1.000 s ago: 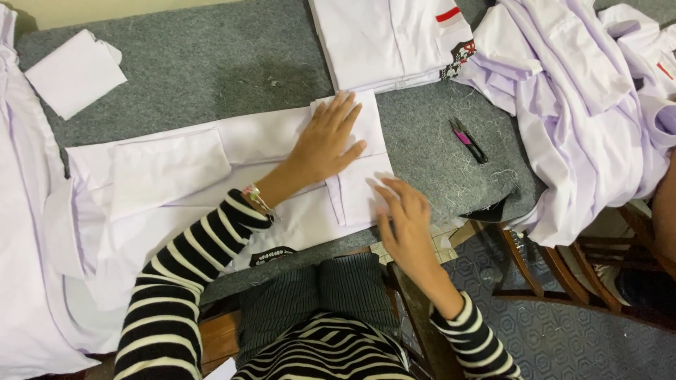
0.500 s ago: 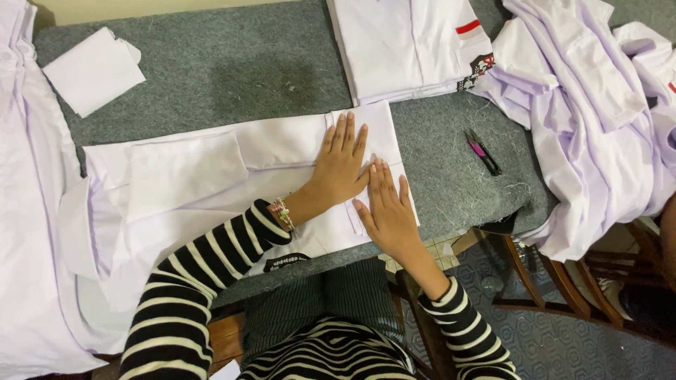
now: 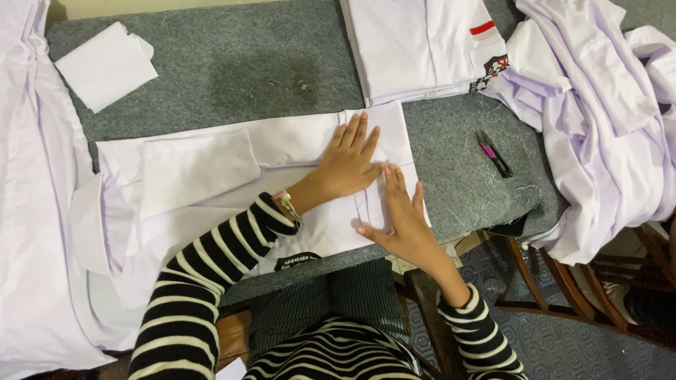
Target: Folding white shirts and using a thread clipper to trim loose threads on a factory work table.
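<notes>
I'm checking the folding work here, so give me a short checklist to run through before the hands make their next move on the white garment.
1. Left hand flat on the white garment: ok.
2. Right hand flat on its folded end, beside the left: ok.
3. Garment fully on the grey table: not ok, its near edge hangs over.
4. Small snips apart from the garment: ok.
5. Folded shirt stack clear of the hands: ok.
6. Folded edges aligned under the palms: cannot tell.

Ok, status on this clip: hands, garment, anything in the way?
Left hand and right hand flat, palms down on folded white cotton shirt. Shirt lies on grey felt table. Small pink-handled snips lie apart, right of it.
</notes>
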